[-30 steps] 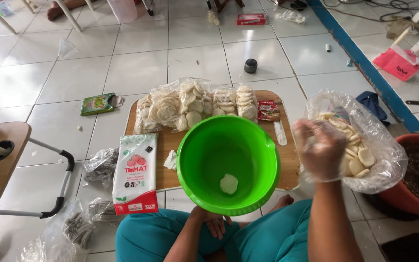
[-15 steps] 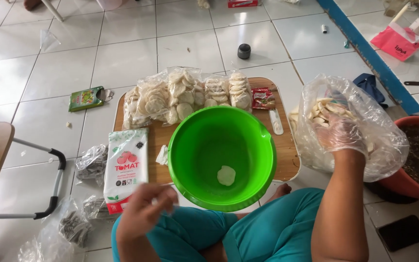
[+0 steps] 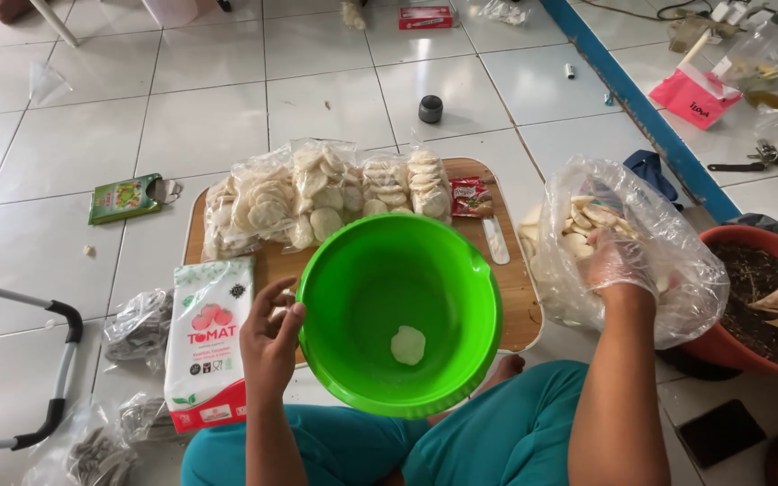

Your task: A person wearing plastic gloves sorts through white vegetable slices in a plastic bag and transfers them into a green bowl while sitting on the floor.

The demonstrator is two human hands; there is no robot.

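White floor tiles [image 3: 74, 135] fill the room, and a person in teal trousers sits on them behind a low wooden board [image 3: 506, 288] that lies flat on the floor. On the board's far edge sit several clear packets of pale round crackers [image 3: 317, 193], side by side, with a small red sachet [image 3: 471, 197] just beside the rightmost packet. A bright green bowl [image 3: 398, 310] is held tilted over the near part of the board, its hollow facing the camera, and one pale cracker [image 3: 408, 345] lies in its bottom. The left hand [image 3: 270, 346] is closed on the bowl's left rim, fingers curled over the edge. Beside that hand, on the floor, lies a white and red pouch with a tomato picture [image 3: 204, 342], and crumpled clear bags [image 3: 137, 324] lie further left. The right hand [image 3: 619, 261], in a thin clear glove, is pushed into a large clear plastic bag of crackers [image 3: 677, 270] standing on the floor to the right of the board; whether its fingers grip any crackers I cannot tell. A red-brown pot of soil [image 3: 749, 351] touches that bag on the right. A green packet [image 3: 123, 198] and a small dark cap [image 3: 430, 108] lie on the tiles beyond.
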